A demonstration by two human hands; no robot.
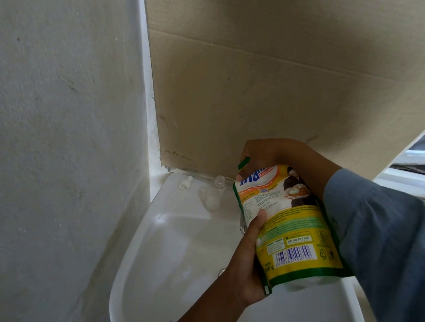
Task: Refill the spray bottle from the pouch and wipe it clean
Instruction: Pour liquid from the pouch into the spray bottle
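Head view. A yellow-and-green refill pouch (287,221) is held upright above a white basin (147,250), right of centre in the frame. The left hand (249,261) grips the pouch's lower half from the 9 o'clock side, with the thumb laid across the printed face and the remaining fingers wrapped behind it, out of sight. The right hand (267,156) closes on the pouch's top at 12 o'clock, pinching the green corner (244,163) between its fingertips; its blue sleeve (393,231) runs off toward 4 o'clock. The barcode panel of the pouch faces the camera near its lower edge.

On the basin's rear ledge, at 10 o'clock from the pouch, stands a small clear spray bottle (216,191), uncapped, its open neck uppermost. Farther along the ledge at 9 o'clock from the bottle lies the white spray head (184,183) with its dip tube extended, apart from the bottle. A sheet of brown cardboard (288,69) stands behind the basin, and a plastered wall (51,114) fills the left side.
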